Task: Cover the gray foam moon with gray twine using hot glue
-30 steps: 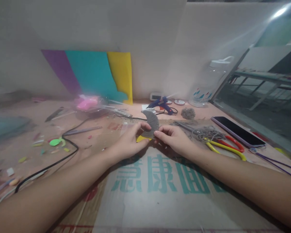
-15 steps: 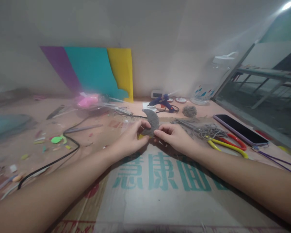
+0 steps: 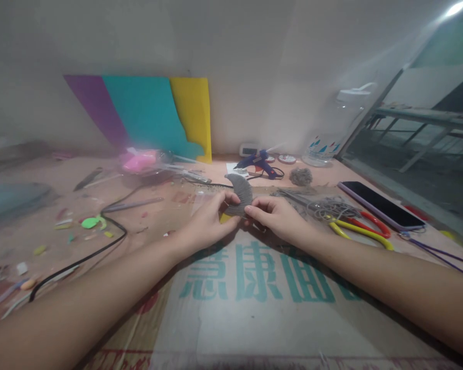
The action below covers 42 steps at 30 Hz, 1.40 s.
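Both hands meet at the middle of the table over a sheet of cardboard [image 3: 254, 308] printed with green characters. Between them stands a grey crescent-shaped piece [image 3: 241, 192] wrapped in cord, its yellow lower tip showing under the fingers. My left hand [image 3: 208, 221] pinches its lower left edge with thumb and fingers. My right hand [image 3: 273, 216] pinches its lower right edge. Both hands are closed on the piece, which rises upright above the fingertips.
Right of the hands lie a tangle of grey cord [image 3: 327, 208], yellow-and-red scissors [image 3: 358, 228] and a dark phone [image 3: 381, 205]. A blue glue gun [image 3: 258, 162] sits behind. A black cable [image 3: 100, 236] and coloured scraps lie left. Coloured foam sheets [image 3: 150, 118] lean on the wall.
The hands and the grey piece have hardly moved; the view shifted slightly, and the fingers adjusted a little on the lower edge.
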Available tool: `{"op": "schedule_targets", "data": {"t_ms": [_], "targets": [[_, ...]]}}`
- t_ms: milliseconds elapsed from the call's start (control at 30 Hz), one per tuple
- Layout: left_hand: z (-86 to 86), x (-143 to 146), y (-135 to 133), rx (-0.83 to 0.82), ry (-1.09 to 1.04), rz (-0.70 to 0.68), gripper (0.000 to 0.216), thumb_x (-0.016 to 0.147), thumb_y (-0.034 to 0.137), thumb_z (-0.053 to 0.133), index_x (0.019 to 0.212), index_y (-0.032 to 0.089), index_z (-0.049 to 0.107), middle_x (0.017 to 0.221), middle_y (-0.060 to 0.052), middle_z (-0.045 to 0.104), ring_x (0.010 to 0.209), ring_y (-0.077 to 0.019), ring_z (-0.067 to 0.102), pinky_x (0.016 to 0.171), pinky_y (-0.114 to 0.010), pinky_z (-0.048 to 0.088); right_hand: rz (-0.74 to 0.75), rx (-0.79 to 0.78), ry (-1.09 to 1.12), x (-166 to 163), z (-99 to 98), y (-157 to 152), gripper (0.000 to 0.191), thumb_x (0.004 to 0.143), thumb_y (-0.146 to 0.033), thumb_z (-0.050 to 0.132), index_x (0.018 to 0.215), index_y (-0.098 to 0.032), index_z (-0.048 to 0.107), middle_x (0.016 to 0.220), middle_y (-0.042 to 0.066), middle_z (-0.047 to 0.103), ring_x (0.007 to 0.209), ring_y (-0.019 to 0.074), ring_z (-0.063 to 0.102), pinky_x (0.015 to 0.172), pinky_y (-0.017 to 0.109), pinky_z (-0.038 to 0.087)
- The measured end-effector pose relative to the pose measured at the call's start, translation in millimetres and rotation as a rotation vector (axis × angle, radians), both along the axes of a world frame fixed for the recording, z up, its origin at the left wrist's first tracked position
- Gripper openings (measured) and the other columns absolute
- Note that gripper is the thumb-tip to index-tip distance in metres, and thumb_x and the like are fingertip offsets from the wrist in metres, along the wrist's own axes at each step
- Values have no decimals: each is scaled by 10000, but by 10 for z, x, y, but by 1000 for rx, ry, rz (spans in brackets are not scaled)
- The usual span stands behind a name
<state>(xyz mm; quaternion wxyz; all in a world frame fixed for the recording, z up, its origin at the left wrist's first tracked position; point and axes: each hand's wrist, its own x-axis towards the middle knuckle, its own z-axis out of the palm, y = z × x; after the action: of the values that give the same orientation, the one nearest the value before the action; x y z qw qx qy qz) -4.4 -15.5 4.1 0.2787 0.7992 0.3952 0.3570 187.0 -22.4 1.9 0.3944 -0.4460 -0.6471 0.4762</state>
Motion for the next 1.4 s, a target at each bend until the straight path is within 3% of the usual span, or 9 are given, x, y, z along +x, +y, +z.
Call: {"op": "schedule_targets", "data": {"t_ms": [133, 233, 433, 633, 767, 900, 1033, 1200, 1400], "targets": [[-29, -11, 15, -73, -72, 4, 328, 810, 294, 601, 1106, 198, 496, 1141, -70, 587, 1070, -199, 558, 923, -335, 451, -48, 92, -99, 16, 61, -3, 306, 849, -442, 588, 690, -180, 584, 570, -24, 585, 493, 94, 471, 520, 235, 413], [-57, -17, 75, -123, -193, 68, 330, 854, 370, 564, 1122, 184, 517, 1097, -77, 607, 980, -188, 587, 862, -326, 467, -61, 169, -218, 14, 116, -28, 281, 869, -379, 555, 674, -181, 596, 561, -27, 568, 505, 103, 477, 510, 232, 376], [-62, -63, 172, -187, -114, 43, 333, 848, 486, 550, 750, 171, 593, 772, -11, 612, 779, -165, 555, 729, -273, 437, -19, 255, -245, 19, 114, -55, 271, 896, -359, 530, 711, -184, 626, 641, -8, 623, 600, 129, 552, 579, 244, 407], [-69, -100, 191, -309, -247, 62, 377, 838, 536, 569, 719, 181, 525, 635, 41, 506, 583, -103, 464, 561, -227, 374, 8, 200, -210, 26, 98, -32, 241, 873, -386, 580, 873, -171, 689, 825, 44, 702, 742, 172, 614, 685, 283, 456], [-39, -100, 175, -291, -207, 61, 390, 837, 542, 569, 690, 182, 525, 633, 30, 538, 590, -114, 488, 583, -243, 391, -45, 223, -358, -5, 125, -43, 154, 807, -323, 645, 801, -175, 687, 712, 10, 653, 626, 140, 525, 599, 265, 398], [-40, -87, 174, -241, -141, 66, 377, 841, 525, 570, 705, 173, 562, 695, -2, 612, 683, -149, 566, 664, -275, 436, -65, 384, -394, -5, 110, -53, 174, 830, -315, 598, 710, -188, 600, 636, -14, 576, 576, 123, 470, 562, 255, 361], [-88, -91, 179, -290, -180, 97, 429, 801, 585, 596, 811, 156, 607, 715, -14, 630, 640, -148, 570, 610, -274, 442, -147, 583, -456, 30, 75, -46, 107, 829, -256, 575, 738, -200, 570, 661, -8, 579, 596, 127, 473, 585, 255, 360], [-93, -110, 143, -302, -244, 2, 542, 784, 677, 559, 831, 142, 631, 761, -46, 652, 677, -168, 594, 595, -268, 463, -151, 785, -602, 73, 98, -70, 80, 785, -136, 561, 737, -199, 548, 660, -11, 571, 589, 123, 470, 589, 245, 345], [-39, -76, 120, -404, -395, 67, 361, 801, 494, 599, 697, 151, 651, 719, -39, 660, 726, -180, 595, 682, -272, 463, -85, 949, -754, 75, 54, -75, 82, 807, -121, 550, 771, -187, 582, 693, 23, 621, 654, 158, 533, 635, 269, 365]]}}
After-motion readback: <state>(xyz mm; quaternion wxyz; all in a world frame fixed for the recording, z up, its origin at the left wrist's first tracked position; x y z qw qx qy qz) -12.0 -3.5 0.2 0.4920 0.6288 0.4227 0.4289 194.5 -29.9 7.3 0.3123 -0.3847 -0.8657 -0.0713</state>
